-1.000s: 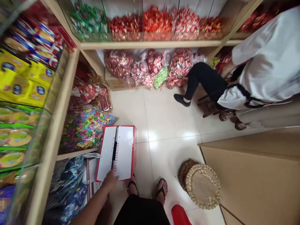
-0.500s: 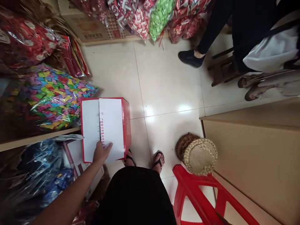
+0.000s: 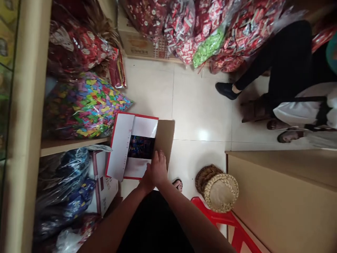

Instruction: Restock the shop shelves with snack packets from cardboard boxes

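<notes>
A red and white cardboard box [image 3: 143, 126] stands low by the shelf, its right flap [image 3: 165, 135] folded outward with the brown inside showing. Through the gap between its other flaps, small dark wrapped packets [image 3: 139, 147] can be seen. My right hand [image 3: 159, 168] lies at the near right corner of the box, fingers stretched out against the open flap. Close beside it, partly overlapped, my left hand [image 3: 147, 177] is at the box's near edge; most of its fingers are hidden.
Bags of colourful wrapped sweets [image 3: 92, 105] fill the shelf at left. More red bags [image 3: 181, 31] line the back. A woven stool [image 3: 221, 193] and a red plastic stool [image 3: 210, 214] stand at right, near a large carton [image 3: 279, 196]. A seated person's leg [image 3: 252, 72] is at upper right.
The box's right flap has been opened outward, showing the packets inside. My right hand has come into view beside the left, which has moved right from the box top. The view has shifted.
</notes>
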### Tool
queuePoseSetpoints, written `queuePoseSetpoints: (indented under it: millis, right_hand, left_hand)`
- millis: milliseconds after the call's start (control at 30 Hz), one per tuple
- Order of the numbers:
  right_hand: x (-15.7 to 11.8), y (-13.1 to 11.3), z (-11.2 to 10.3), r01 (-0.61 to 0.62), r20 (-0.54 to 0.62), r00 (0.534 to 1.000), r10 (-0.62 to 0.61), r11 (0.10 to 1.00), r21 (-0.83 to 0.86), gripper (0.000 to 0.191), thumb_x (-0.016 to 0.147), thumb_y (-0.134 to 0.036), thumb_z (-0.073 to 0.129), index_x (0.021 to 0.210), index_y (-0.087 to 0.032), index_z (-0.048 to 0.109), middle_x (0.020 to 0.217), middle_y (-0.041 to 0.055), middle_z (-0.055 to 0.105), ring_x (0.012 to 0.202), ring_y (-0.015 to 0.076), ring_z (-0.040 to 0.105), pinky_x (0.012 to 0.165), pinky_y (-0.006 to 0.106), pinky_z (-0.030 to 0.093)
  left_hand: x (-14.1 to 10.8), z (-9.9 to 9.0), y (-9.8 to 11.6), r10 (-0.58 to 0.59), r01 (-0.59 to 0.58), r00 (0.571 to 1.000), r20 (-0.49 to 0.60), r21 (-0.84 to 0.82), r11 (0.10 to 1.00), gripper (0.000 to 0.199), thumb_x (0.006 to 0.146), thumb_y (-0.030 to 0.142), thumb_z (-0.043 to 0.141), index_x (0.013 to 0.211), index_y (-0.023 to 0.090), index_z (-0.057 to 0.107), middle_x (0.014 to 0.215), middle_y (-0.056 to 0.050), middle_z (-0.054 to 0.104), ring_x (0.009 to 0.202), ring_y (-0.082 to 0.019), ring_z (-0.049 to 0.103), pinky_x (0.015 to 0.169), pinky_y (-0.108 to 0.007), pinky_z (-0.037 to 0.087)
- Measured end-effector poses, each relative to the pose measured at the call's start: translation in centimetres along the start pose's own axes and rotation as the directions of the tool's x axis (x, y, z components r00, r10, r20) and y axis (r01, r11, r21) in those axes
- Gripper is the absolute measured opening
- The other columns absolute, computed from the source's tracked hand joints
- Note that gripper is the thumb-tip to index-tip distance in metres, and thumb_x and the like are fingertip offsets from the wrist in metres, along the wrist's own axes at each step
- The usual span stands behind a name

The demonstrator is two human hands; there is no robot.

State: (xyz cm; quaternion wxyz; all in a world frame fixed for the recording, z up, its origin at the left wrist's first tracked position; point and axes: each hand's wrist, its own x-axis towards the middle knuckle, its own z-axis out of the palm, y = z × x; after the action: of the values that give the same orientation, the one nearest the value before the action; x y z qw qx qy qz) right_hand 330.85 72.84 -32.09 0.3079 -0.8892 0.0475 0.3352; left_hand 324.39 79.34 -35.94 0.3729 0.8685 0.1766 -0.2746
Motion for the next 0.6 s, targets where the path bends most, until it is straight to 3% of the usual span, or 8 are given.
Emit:
queuePoseSetpoints:
  millis: [67, 133, 233, 333, 433, 600]
  right_hand:
    - [1.8, -0.9, 2.0, -0.209, -0.047, 0.977, 0.208, 0.978, -0.010, 0.077, 0.070, -0.018, 0.061, 0.134, 0.009, 0.027, 0.141, 0.0315, 0.021, 0.134, 0.0373, 0.014, 0.107, 0.052, 0.015]
    - [3.5, 0.2, 3.7, -0.361, -0.074, 0.930, 0.360, 0.933, -0.001, 0.085, 0.071, -0.022, 0.062, 0.134, 0.014, 0.017, 0.138, 0.0395, 0.017, 0.132, 0.0435, 0.013, 0.101, 0.060, 0.015]
    - [6.5, 3.0, 6.0, -0.459, -0.043, 0.887, 0.460, 0.888, 0.035, 0.086, 0.074, -0.034, 0.063, 0.136, 0.005, 0.018, 0.136, 0.0357, 0.025, 0.129, 0.0427, 0.023, 0.097, 0.063, 0.022]
    - [9.2, 5.1, 7.6, -0.391, 0.085, 0.919, 0.385, 0.917, 0.077, 0.060, 0.081, -0.036, 0.058, 0.130, -0.011, 0.036, 0.130, 0.0178, 0.044, 0.117, 0.0304, 0.044, 0.096, 0.053, 0.035]
    - [10.5, 6.3, 7.8, -0.297, 0.229, 0.938, 0.262, 0.945, 0.135, 0.034, 0.087, -0.032, 0.052, 0.116, -0.015, 0.050, 0.110, 0.0072, 0.057, 0.096, 0.0190, 0.057, 0.083, 0.041, 0.048]
    - [8.9, 7.8, 4.0, -0.252, 0.324, 0.929, 0.177, 0.945, 0.206, 0.024, 0.087, -0.032, 0.051, 0.102, -0.012, 0.055, 0.086, 0.0021, 0.059, 0.067, 0.0100, 0.057, 0.060, 0.026, 0.050]
  left_hand:
    - [-0.2, -1.1, -2.0, -0.106, 0.109, 0.993, -0.055, 0.055, 0.993, 0.038, 0.084, 0.031, 0.055, 0.119, 0.020, 0.049, 0.127, -0.009, 0.049, 0.109, -0.025, 0.052, 0.089, -0.049, 0.045]
    - [-0.8, -2.3, -4.2, -0.197, 0.209, 0.973, -0.117, 0.103, 0.972, 0.044, 0.083, 0.030, 0.055, 0.124, 0.020, 0.044, 0.135, -0.010, 0.041, 0.117, -0.029, 0.045, 0.093, -0.054, 0.040]
    - [-2.2, -3.6, -6.4, -0.225, 0.245, 0.964, -0.141, 0.151, 0.958, 0.046, 0.082, 0.027, 0.056, 0.126, 0.020, 0.042, 0.141, -0.011, 0.033, 0.124, -0.031, 0.038, 0.096, -0.054, 0.038]
    - [-3.5, -3.9, -6.9, -0.195, 0.218, 0.971, -0.136, 0.187, 0.958, 0.047, 0.082, 0.023, 0.055, 0.126, 0.018, 0.042, 0.144, -0.013, 0.027, 0.128, -0.031, 0.032, 0.098, -0.051, 0.037]
    - [-4.3, -4.2, -6.4, -0.201, 0.232, 0.967, -0.157, 0.216, 0.948, 0.045, 0.083, 0.019, 0.049, 0.126, 0.013, 0.042, 0.145, -0.018, 0.026, 0.130, -0.032, 0.029, 0.098, -0.049, 0.037]
    - [-5.7, -4.9, -3.5, -0.203, 0.247, 0.962, -0.183, 0.262, 0.933, 0.048, 0.082, 0.018, 0.043, 0.130, 0.016, 0.042, 0.145, -0.018, 0.028, 0.126, -0.033, 0.036, 0.094, -0.052, 0.037]
